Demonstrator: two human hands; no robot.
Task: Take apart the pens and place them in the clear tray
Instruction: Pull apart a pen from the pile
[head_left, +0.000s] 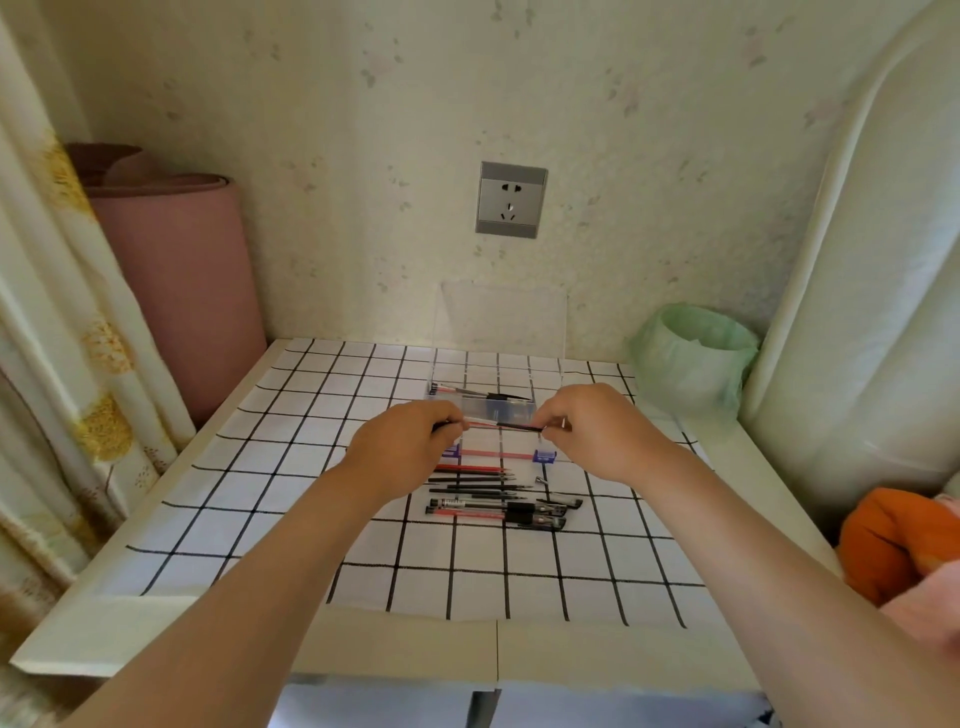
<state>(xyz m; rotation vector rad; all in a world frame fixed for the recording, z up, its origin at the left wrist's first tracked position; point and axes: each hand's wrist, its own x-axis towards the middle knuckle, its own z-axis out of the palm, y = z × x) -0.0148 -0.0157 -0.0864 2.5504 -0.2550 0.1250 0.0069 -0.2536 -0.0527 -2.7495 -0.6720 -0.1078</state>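
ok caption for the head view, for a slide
Left hand and right hand grip a pen by its ends over the clear tray, other pens nearby.

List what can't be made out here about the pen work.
- Head view: both ends of the held pen, hidden in the left hand and right hand; whether it has separated is unclear.
- Head view: tray contents, small, blurred, partly behind the hands.
- Head view: loose pens, print too small to read.
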